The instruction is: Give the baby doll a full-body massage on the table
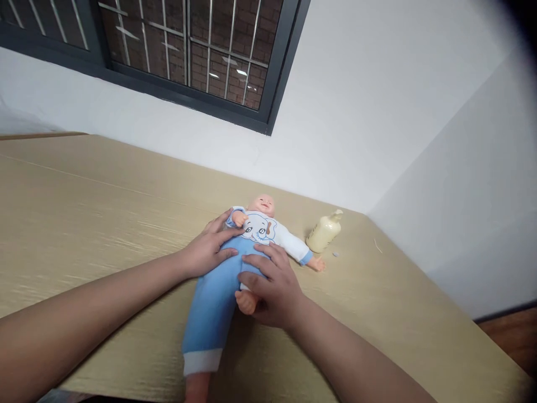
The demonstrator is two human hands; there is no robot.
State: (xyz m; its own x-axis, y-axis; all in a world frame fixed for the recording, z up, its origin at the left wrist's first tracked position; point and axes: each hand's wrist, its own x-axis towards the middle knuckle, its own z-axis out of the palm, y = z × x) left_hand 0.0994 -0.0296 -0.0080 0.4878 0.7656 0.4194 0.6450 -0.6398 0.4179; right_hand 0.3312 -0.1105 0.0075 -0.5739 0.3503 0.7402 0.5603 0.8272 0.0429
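A baby doll (224, 274) lies on its back on the table, its head toward the wall. It wears a white top (262, 226) with a blue cartoon animal print and light blue trousers with white cuffs. My left hand (210, 246) rests on the doll's side at the waist, fingers stretched out and apart. Wrapped over the doll's bent leg is my right hand (277, 285), with the small bare foot (247, 302) showing beside the thumb side. The other leg reaches straight toward me, its foot partly cut off by the lower frame edge.
A pale yellow pump bottle (324, 232) stands tilted-looking beyond the doll's outstretched arm. Near it lie a tiny bluish piece (335, 254) and a thin strip (377, 246). The tan tabletop (104, 224) meets a white wall (356, 101) with a barred window (188, 45).
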